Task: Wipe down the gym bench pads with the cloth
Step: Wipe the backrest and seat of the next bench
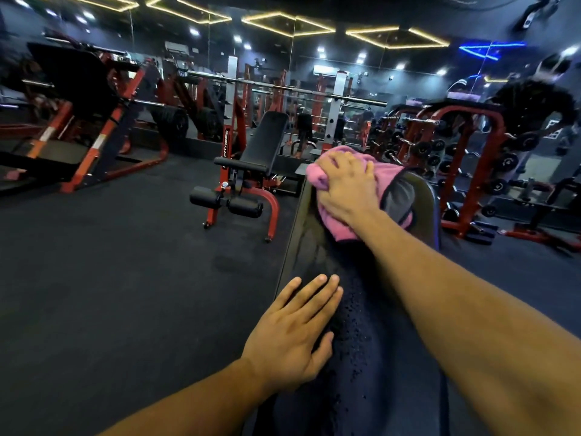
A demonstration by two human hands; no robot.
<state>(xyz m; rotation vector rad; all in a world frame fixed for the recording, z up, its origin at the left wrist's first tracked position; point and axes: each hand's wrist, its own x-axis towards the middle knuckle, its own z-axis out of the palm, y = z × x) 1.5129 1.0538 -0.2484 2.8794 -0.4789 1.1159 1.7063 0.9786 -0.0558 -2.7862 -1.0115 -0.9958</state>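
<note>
A long black bench pad runs away from me, its near part speckled with water drops. At the pad's far end my right hand presses a pink cloth with a dark-edged grey side onto the surface, fingers spread over it. My left hand lies flat on the pad's left edge nearer to me, fingers straight, holding nothing.
Another black bench on a red frame stands on the dark rubber floor to the front left. A red dumbbell rack stands to the right of the pad. Red machines and barbell racks line the back in front of mirrors.
</note>
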